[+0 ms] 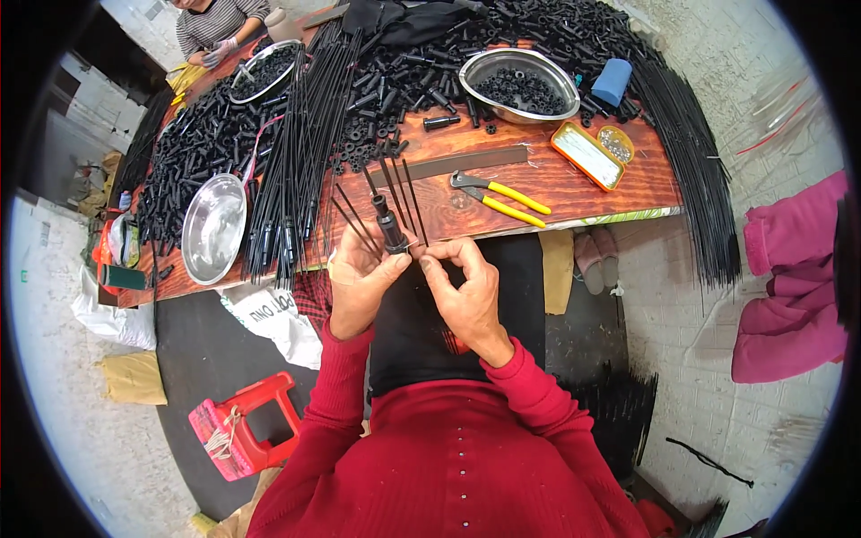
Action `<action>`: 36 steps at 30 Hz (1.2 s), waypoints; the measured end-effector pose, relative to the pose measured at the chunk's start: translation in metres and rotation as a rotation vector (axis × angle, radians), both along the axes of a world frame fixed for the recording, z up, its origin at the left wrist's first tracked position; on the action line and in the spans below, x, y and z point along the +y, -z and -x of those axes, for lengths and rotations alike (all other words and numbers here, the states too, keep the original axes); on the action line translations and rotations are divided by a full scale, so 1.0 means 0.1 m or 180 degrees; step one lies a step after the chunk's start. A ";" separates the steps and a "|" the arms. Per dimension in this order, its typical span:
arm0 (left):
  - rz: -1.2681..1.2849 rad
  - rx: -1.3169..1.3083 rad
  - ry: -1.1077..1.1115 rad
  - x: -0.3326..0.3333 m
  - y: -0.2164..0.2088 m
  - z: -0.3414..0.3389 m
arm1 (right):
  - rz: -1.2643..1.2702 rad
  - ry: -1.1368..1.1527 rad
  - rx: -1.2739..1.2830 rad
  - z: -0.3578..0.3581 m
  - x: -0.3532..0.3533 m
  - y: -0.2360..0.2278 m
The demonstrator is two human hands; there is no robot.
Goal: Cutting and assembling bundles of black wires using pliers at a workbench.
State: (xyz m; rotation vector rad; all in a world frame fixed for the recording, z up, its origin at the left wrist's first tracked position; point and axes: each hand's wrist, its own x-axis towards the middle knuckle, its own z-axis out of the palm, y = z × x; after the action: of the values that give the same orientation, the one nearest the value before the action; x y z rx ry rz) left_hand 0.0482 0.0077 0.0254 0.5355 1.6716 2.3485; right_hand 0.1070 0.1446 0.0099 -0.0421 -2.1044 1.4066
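My left hand (357, 285) is closed around the lower end of a black stepped plastic tube (387, 224), which stands roughly upright. Several thin black rods (403, 190) fan up around this tube from between the fingers. Close beside it, my right hand (468, 291) has thumb and forefinger pinched together by the lower ends of the rods. A small pale glint, perhaps fine wire, shows between the two hands; what the right fingertips grip is too small to make out.
Yellow-handled pliers (502, 197) and a flat metal bar (462, 167) lie on the wooden table (592, 204). Black tubes (197, 166), rod bundles (296, 143), metal bowls (518, 115) and an orange-rimmed box (587, 154) surround them. A co-worker (218, 31) sits far left; a red stool (256, 426) stands below.
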 end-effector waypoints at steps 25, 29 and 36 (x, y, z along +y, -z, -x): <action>0.0336 0.0061 -0.0195 0.21 0.06 -0.08 | -0.1532 0.0495 0.0455 0.05 0.30 -0.40; 0.0263 0.0052 -0.0239 0.22 0.14 -0.06 | -0.1753 0.0725 0.0427 0.07 0.23 -0.40; 0.0229 0.0012 -0.0301 0.22 0.15 -0.04 | -0.1350 0.0517 0.0385 0.15 0.17 -0.30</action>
State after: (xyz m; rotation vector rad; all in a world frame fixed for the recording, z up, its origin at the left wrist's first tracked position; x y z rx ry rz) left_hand 0.0526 0.0296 0.0107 0.4578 1.8131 2.3419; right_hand 0.0921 0.1620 0.0399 0.0398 -2.1984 0.8290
